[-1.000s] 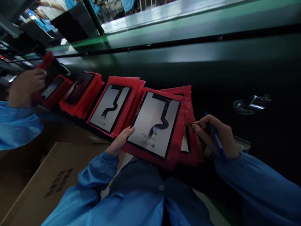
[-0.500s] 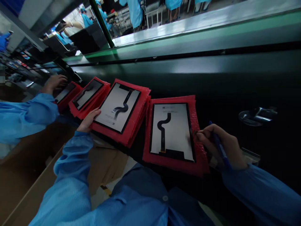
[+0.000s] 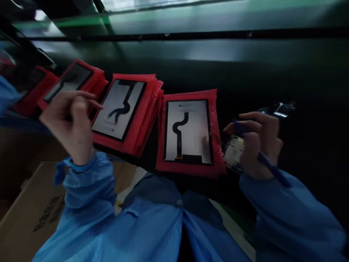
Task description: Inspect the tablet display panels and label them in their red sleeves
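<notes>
My left hand (image 3: 72, 122) hovers in front of the middle stack, fingers apart and loosely bent, with nothing visible in it. Behind its fingertips, a display panel (image 3: 128, 120) with a black ribbon cable lies on a stack of red bubble bags (image 3: 139, 134). A blue pen (image 3: 272, 169) is gripped in my right hand (image 3: 261, 142), slanting back over the wrist. Left of that hand, a second display panel (image 3: 195, 134) rests on red bubble bags (image 3: 187, 170), its curved ribbon cable (image 3: 179, 140) facing up. My right fingertips are partly blurred.
Two more red stacks with panels (image 3: 69, 82) continue at the left, near a blue sleeve (image 3: 7, 96) of another person. A shiny metal object (image 3: 283, 109) and a pale flat item (image 3: 233, 151) lie by my right hand. A cardboard box (image 3: 35, 203) stands lower left.
My left hand has let go of the middle panel's edge and lifted toward me. My right hand has drawn away from the right-hand stack, still with the pen. The view has tilted down.
</notes>
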Available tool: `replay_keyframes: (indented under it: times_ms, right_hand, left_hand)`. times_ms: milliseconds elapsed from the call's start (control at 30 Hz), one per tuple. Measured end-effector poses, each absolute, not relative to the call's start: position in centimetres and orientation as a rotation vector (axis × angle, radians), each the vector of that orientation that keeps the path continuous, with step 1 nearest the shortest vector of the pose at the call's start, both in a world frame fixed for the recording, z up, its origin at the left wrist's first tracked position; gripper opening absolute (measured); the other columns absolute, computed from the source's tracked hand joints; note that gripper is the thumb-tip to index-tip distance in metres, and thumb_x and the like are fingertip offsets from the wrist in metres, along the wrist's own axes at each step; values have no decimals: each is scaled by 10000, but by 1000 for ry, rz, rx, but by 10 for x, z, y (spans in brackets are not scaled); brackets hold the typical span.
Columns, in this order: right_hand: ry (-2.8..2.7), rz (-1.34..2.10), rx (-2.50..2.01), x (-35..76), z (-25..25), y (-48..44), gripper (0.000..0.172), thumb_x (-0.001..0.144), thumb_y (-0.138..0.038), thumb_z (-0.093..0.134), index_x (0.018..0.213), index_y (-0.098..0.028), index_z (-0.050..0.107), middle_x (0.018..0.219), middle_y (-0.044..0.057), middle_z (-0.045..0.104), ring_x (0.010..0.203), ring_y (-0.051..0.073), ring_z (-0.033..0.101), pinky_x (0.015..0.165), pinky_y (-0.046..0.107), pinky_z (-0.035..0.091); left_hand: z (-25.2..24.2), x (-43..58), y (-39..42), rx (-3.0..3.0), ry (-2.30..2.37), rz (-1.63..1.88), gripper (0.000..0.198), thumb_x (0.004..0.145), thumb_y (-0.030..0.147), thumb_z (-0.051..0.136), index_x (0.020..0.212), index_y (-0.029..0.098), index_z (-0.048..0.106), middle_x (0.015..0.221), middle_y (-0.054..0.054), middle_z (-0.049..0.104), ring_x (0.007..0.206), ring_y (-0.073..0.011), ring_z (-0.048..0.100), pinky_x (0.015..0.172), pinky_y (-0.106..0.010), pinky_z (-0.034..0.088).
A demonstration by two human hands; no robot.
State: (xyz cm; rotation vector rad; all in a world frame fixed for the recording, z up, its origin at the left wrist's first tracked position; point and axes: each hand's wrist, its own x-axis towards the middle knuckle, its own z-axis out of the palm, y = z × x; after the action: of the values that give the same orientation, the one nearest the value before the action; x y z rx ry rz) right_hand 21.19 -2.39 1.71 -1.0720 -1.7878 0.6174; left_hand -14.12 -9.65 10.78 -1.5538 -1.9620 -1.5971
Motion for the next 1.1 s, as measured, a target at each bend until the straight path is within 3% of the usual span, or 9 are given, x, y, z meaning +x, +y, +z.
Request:
replay_keyframes:
  times_ms: [100,200,367,467,667,800,900,1000,1100]
  right_hand:
    - [-1863,1077,-986,182,11,-36,162,961,-399,567,1016,-253,610,814,4,673,680,166,637,595,282,478]
    - [-1772,1362,-984,155,-4,-44,286,866,-391,696,722,-231,508,604,-44,542,508,118,493,476,239,371]
    - [-1842,1226,-1077,143,-19,-51,398,906,-311,582,597,-227,346,516,-68,342,471,92,323,472,235,287]
    - [-1898,1124,-1078,144,-18,-54,374,902,-259,542,596,-220,332,520,-69,324,477,83,307,480,226,283]
    - [-2004,980,-1094,143,-19,-59,358,887,-200,559,603,-208,341,515,-80,296,448,62,282,463,219,251]
    - [-1910,981,-1066,143,-22,-58,359,867,-154,568,594,-209,341,510,-77,320,446,65,305,446,222,244]
    - [-1716,971,-1054,155,-16,-46,334,871,-213,660,623,-220,437,547,-65,444,471,84,392,458,238,293]
    - [-1667,995,-1058,185,-1,-23,144,932,-360,668,832,-263,634,722,-16,640,510,123,500,470,287,359]
    - [-1889,919,-1250,221,8,0,216,976,-475,598,907,-284,675,768,18,682,583,173,571,532,336,420]
  left_hand:
    - [90,-65,-60,-2267,-1958,-1416,200,924,166,537,938,179,736,841,-1,733,750,-148,676,706,-277,490]
    - [49,-21,-16,-2542,-2074,-1171,199,888,110,570,940,187,746,945,-25,752,886,-196,709,817,-307,500]
    - [-10,-20,18,-2623,-2164,-958,277,881,89,550,1076,169,731,1338,-98,659,1110,-264,677,950,-373,489]
    - [-20,-30,18,-2658,-2083,-947,283,904,121,518,1086,176,728,1382,-89,639,1160,-258,660,982,-378,494]
    - [-18,-30,18,-2652,-2013,-969,224,918,156,517,1010,198,718,1319,-60,677,1112,-227,674,958,-358,507]
    - [-12,-31,20,-2632,-2008,-1202,79,864,148,613,879,180,683,1028,-82,739,941,-222,688,852,-364,511]
    - [-11,-34,22,-2716,-2108,-1407,99,793,166,702,878,182,653,817,-48,723,754,-197,686,706,-337,508]
    - [-12,-38,24,-2872,-2147,-1669,192,765,190,756,911,180,632,710,2,684,637,-155,673,600,-270,496]
    - [-7,-42,24,-2978,-2146,-1865,202,777,243,777,898,163,637,687,1,677,625,-144,677,573,-239,503]
